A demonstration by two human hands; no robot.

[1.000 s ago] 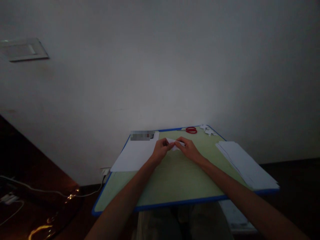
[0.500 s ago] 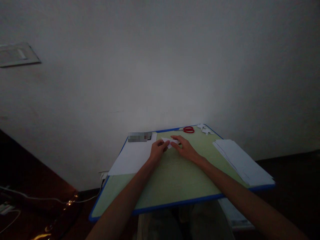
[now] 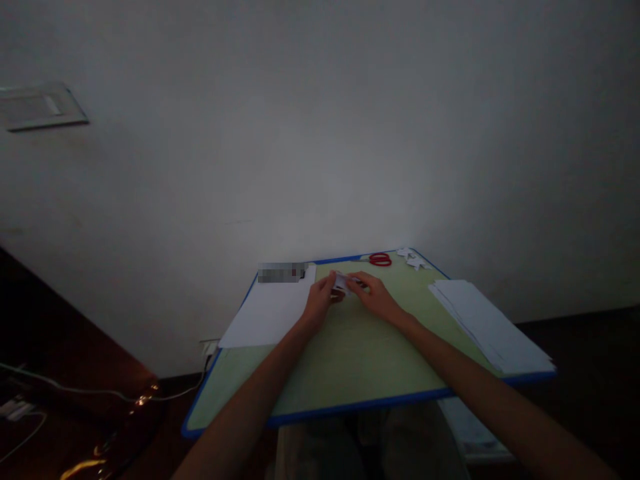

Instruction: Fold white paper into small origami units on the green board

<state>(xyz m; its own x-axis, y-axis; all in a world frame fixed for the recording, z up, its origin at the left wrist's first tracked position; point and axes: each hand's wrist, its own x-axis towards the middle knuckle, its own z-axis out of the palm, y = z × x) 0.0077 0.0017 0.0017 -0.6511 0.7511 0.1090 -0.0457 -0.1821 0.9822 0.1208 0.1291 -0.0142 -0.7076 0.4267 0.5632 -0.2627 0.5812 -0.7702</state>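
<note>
A small folded piece of white paper (image 3: 343,283) is pinched between both hands over the far middle of a green board with a blue rim (image 3: 350,407). My left hand (image 3: 320,303) grips its left side with curled fingers. My right hand (image 3: 376,299) holds its right side, fingers closed on it. The paper looks slightly lifted off the board, and most of it is hidden by the fingers.
A white sheet (image 3: 267,310) lies at the board's left, a stack of white sheets (image 3: 487,327) at its right. Red scissors (image 3: 380,259) and small paper scraps (image 3: 414,259) sit at the far edge by the wall. Cables (image 3: 75,390) run over the dark floor at left.
Both hands have drawn closer together on the paper, which now looks smaller and more bunched between the fingers. The view shifted slightly.
</note>
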